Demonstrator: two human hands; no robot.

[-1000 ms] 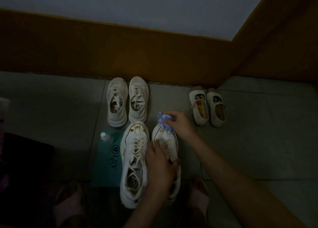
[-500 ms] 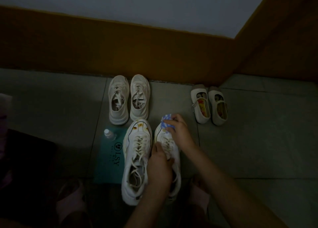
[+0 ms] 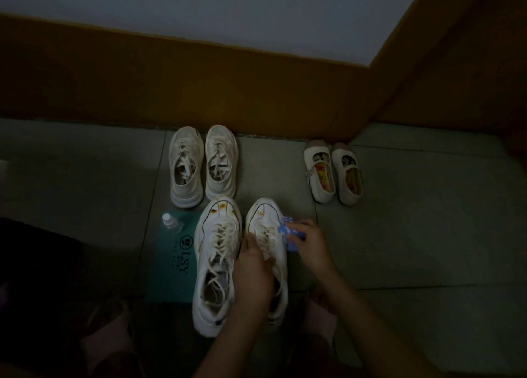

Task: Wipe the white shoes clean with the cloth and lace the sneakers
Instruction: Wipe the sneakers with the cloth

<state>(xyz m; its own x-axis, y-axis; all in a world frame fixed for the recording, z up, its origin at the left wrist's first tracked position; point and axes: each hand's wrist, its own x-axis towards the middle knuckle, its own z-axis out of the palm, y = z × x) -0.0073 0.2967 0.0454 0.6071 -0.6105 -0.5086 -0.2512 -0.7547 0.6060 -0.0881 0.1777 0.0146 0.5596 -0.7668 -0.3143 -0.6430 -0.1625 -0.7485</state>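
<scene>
A: Here's the white sneaker [image 3: 263, 218], down on the floor [image 3: 413, 235] right in front of the person. Its toe is aimed at the wall, with brownish marks on the toe cap.

B: And the cloth [image 3: 285, 231] is on it! Blue and white, bunched up, pressed against the outer side just behind the toe.

A: That's the right hand [image 3: 309, 242], fingers curled round the cloth, grasping it.

B: The left hand [image 3: 252, 272]?

A: Clamped over the laces and tongue, fingers wrapped down the inner side, gripping the sneaker.

B: The twin sneaker [image 3: 216, 266] lies just beside it on the left. Its laces are threaded loosely, and there are yellow-brown stains on that toe too.

A: Its outer edge overlaps a teal pack [image 3: 171, 272] lettered LSY, flat on the floor. Box or sheet, I cannot tell. A small clear bottle [image 3: 170, 222] stands at its far corner.

B: Further out there's a beige pair [image 3: 186, 189] of sneakers, side by side close to the brown skirting [image 3: 199, 87], with loose laces lying inside them.

A: Off to the right, well apart, a small strapped pair [image 3: 313, 149] with printed insoles.

B: And nearest the camera, pink slippers [image 3: 105, 340] either side of the arms, dim in this light.
</scene>
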